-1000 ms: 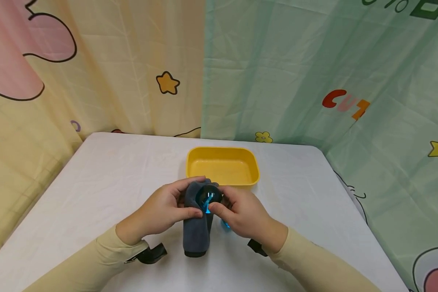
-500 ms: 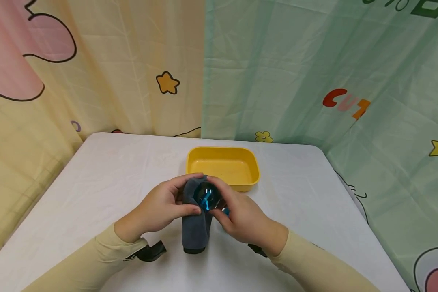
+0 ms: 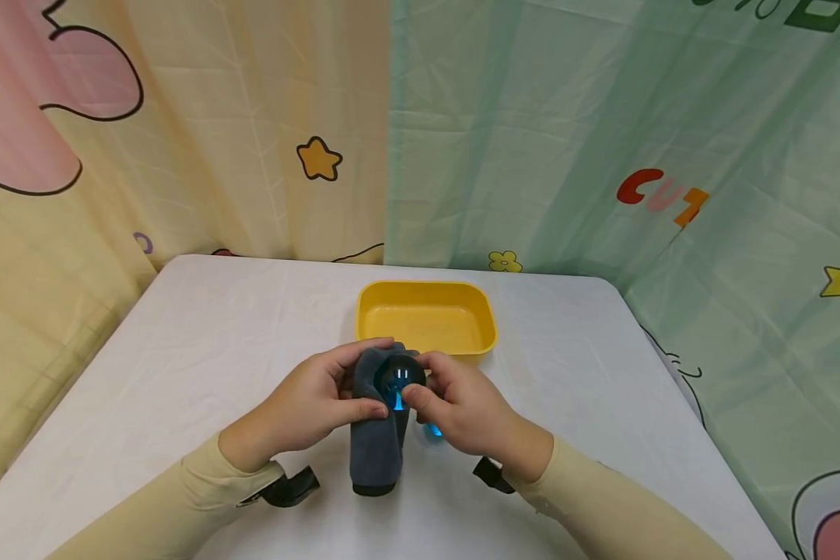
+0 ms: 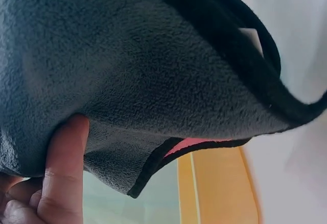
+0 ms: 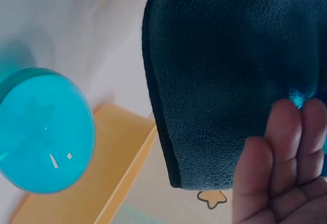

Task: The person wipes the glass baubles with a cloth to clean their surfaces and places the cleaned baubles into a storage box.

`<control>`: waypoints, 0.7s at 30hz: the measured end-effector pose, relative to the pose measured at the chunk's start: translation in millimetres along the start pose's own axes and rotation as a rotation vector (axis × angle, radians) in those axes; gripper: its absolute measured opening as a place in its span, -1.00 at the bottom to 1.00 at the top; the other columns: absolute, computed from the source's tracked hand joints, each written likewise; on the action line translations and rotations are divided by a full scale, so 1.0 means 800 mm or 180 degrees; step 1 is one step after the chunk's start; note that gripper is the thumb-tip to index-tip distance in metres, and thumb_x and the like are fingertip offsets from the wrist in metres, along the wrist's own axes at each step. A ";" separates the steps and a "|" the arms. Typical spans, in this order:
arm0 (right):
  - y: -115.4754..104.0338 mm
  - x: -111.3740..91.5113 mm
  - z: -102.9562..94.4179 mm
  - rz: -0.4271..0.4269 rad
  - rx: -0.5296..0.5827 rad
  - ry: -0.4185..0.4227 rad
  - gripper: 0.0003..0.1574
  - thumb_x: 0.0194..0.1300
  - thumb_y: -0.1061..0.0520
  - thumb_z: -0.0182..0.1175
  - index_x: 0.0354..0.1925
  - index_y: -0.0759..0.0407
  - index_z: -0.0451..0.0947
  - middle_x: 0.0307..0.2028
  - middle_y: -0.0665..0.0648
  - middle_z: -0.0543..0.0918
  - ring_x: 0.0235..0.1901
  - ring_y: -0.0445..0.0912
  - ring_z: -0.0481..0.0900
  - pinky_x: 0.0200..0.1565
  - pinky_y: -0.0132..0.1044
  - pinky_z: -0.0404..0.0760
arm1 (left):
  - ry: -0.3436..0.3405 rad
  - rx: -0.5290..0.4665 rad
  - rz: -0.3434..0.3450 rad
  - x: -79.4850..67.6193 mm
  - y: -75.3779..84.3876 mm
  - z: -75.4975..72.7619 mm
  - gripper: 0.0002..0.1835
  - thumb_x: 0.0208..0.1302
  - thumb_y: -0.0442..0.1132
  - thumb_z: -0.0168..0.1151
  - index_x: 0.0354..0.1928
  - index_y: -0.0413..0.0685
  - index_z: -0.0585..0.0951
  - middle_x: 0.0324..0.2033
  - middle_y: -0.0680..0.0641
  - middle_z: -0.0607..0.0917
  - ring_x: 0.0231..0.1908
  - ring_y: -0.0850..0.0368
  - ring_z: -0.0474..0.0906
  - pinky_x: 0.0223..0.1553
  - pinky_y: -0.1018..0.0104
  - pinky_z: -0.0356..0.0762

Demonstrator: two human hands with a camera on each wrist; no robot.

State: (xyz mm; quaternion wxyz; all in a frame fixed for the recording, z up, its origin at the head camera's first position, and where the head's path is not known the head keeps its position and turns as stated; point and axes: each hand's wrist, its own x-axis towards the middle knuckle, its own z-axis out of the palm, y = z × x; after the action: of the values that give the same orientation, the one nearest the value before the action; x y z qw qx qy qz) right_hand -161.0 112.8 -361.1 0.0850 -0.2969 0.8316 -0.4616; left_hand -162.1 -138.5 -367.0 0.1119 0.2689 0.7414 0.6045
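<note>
In the head view, my left hand grips a dark grey fleecy cloth with black edging, thumb in front and fingers behind. A glossy dark round thing with blue gleams sits in the fold; its exact kind cannot be told. My right hand pinches that thing's right side, thumb on its face. A see-through blue round piece shows left of the cloth in the right wrist view; whether it joins the dark round thing is hidden. A left fingertip presses the cloth in the left wrist view.
Just behind my hands stands a yellow tray on the white-covered table. Patterned curtains hang behind and beside the table. A black strap end sticks out by my left wrist.
Half a second ago the right hand and round thing sat slightly higher, with the right fingers over its top. Now they have come down, and the thumb overlaps its lower right face, much as one second ago.
</note>
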 end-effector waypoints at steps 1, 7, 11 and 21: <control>0.000 0.000 0.000 -0.0003 0.0030 0.0016 -0.58 0.62 0.04 0.16 0.24 0.29 0.48 -0.36 0.13 0.74 -0.42 -0.24 0.58 -0.35 -0.38 0.67 | 0.0002 0.0043 0.0011 0.000 0.000 0.001 -0.21 0.31 -0.28 0.50 0.53 -0.18 0.37 0.23 -0.28 0.67 -0.03 0.04 0.75 -0.04 0.30 0.79; -0.001 -0.003 0.005 -0.0333 -0.0259 0.0138 -0.33 0.60 0.03 0.19 0.50 0.21 0.28 -0.18 0.08 0.76 -0.28 -0.23 0.61 -0.18 -0.35 0.71 | 0.0109 0.0319 0.0095 0.001 -0.001 0.000 -0.20 0.28 -0.29 0.53 0.52 -0.13 0.40 0.15 -0.22 0.72 -0.10 0.12 0.74 -0.08 0.28 0.79; -0.003 -0.005 0.006 -0.0596 -0.0495 0.0140 -0.07 0.51 0.08 0.31 0.61 0.15 0.04 -0.04 0.10 0.74 -0.22 -0.23 0.64 -0.11 -0.34 0.74 | 0.0153 0.0250 0.0115 0.001 -0.001 -0.001 -0.21 0.27 -0.31 0.53 0.51 -0.14 0.40 0.16 -0.23 0.72 -0.06 0.14 0.75 -0.06 0.29 0.79; 0.003 -0.004 0.007 -0.0905 -0.0724 0.0153 0.01 0.45 0.22 0.35 0.62 0.13 0.00 0.26 0.20 0.62 -0.15 -0.15 0.68 -0.02 -0.34 0.76 | 0.0098 0.0025 0.0138 0.001 0.000 -0.003 -0.19 0.27 -0.34 0.52 0.52 -0.19 0.38 0.20 -0.30 0.68 0.00 0.13 0.74 -0.04 0.26 0.79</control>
State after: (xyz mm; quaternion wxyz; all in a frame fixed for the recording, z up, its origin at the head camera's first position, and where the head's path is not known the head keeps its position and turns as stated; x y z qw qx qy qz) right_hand -157.1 111.5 -366.8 -0.0352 -0.4080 0.8298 -0.3790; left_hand -163.7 -140.3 -366.3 0.0862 0.2761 0.7394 0.6080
